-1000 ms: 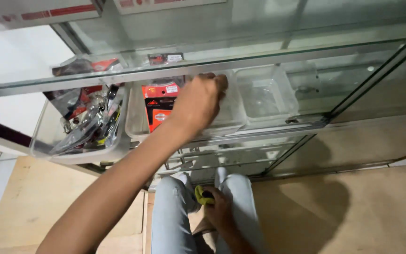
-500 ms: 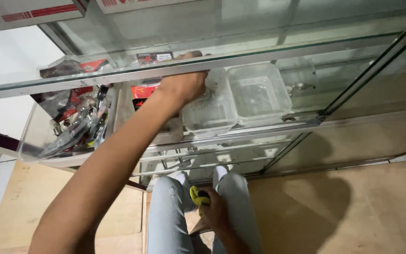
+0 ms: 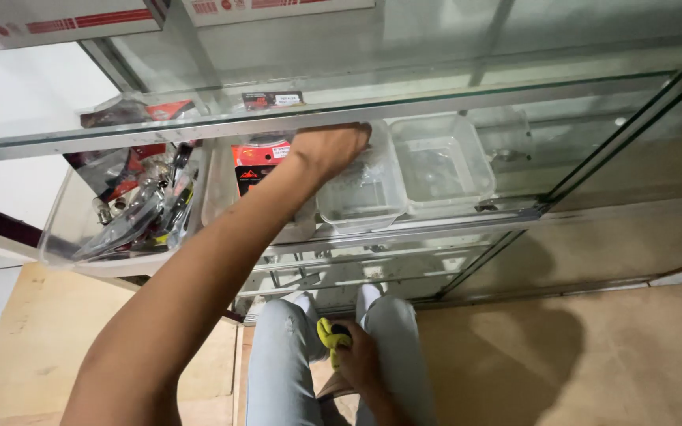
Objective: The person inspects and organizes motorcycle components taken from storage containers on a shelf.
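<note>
My left hand (image 3: 327,150) reaches up into a glass cabinet, under the edge of a glass shelf (image 3: 436,99). Its fingers curl over the far left rim of a clear plastic container (image 3: 361,197); the fingertips are hidden by the shelf's metal edge. Left of the hand, a red and black package (image 3: 252,170) stands in a pale tub. Low between my knees, my right hand (image 3: 361,361) grips a small yellow and black tool (image 3: 328,331) in front of my light jeans (image 3: 278,355).
A second clear container (image 3: 444,162) sits right of the first. A clear bin (image 3: 120,209) at the left holds several bagged tools. White boxes (image 3: 65,20) lie on the top shelf. Lower glass shelves and a tan wooden floor (image 3: 578,355) are below.
My left hand has shifted from over the red package toward the clear container's rim. The view has tilted slightly. My right hand stays between my knees with the tool.
</note>
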